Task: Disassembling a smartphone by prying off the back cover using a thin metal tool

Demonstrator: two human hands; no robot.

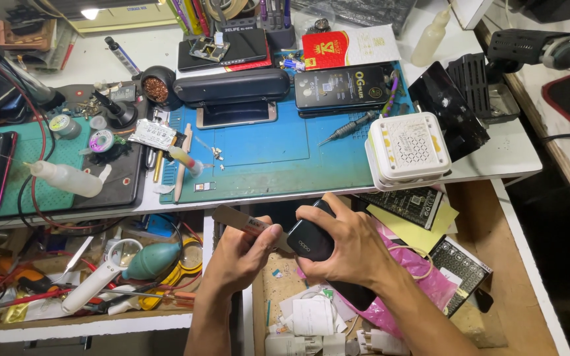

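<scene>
**Inspector:** Right hand is wrapped around a black phone, gripping it from above over the open drawer. Left hand pinches a thin flat pry tool, its tip meeting the phone's edge.

**Clerk:** Advice on technique?

**Inspector:** In my judgement, keep the blade shallow and level with the seam, work along the edge instead of levering hard, and hold the phone firmly (a slip would send the tool toward the fingers).

**Clerk:** And the surface?

**Inspector:** Crowded. A blue work mat carries a screwdriver, loose small parts and a second phone under a dark case. A white perforated box sits at the mat's right corner, a squeeze bottle on the left. Drawers below hold cables, a magnifier and pink bags.
</scene>
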